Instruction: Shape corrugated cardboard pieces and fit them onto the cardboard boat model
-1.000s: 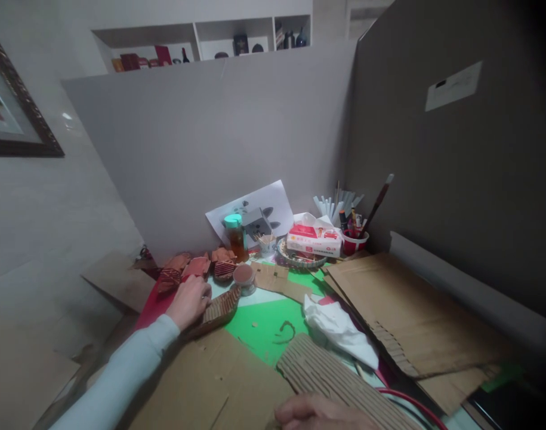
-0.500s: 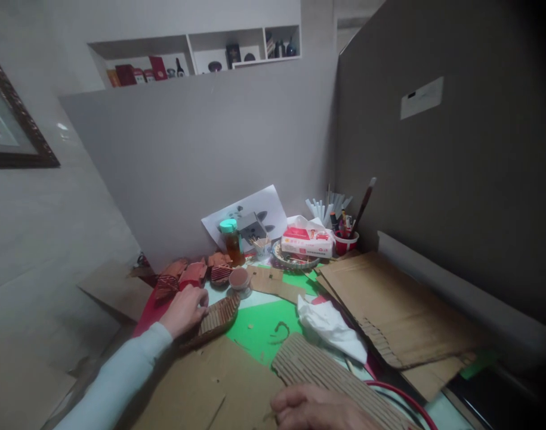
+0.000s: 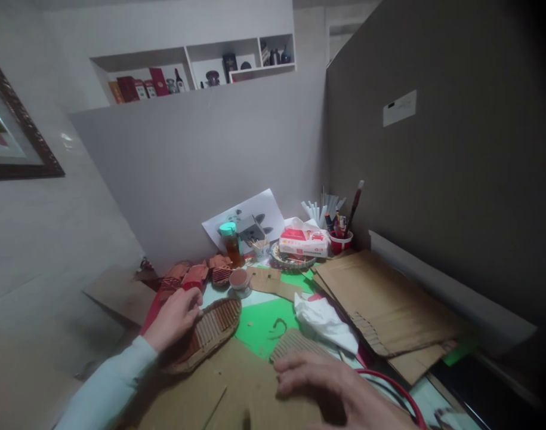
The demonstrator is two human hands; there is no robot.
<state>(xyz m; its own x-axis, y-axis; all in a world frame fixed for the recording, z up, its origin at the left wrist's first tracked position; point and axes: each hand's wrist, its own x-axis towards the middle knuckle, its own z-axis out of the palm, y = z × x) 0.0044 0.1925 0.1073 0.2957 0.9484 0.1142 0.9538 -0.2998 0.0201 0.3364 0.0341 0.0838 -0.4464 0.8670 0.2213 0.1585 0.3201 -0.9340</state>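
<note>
My left hand [image 3: 178, 316] is over the left side of an oval, sole-shaped corrugated cardboard piece [image 3: 216, 325] with a raised rim. Its fingers are loosely bent and nothing shows in them; whether they touch the piece is unclear. Below it spreads a flat brown cardboard sheet [image 3: 241, 376]. At the bottom, my right hand [image 3: 317, 382] reaches over a ribbed corrugated cardboard strip [image 3: 295, 343], covering much of it. The right fingers are apart, and I see nothing gripped. A thin stick [image 3: 216, 406] lies on the sheet.
Red-brown cardboard pieces [image 3: 194, 276] sit at the back left beside a cup of brown paint [image 3: 240, 280] and a teal-lidded jar [image 3: 231, 243]. Crumpled tissue [image 3: 326, 322] and stacked cardboard [image 3: 384, 298] lie right. A red cable [image 3: 393, 385] curves near my right hand.
My left hand has shifted left and slightly down, uncovering more of the oval piece. My right hand has come further into view over the ribbed strip, its fingers more spread.
</note>
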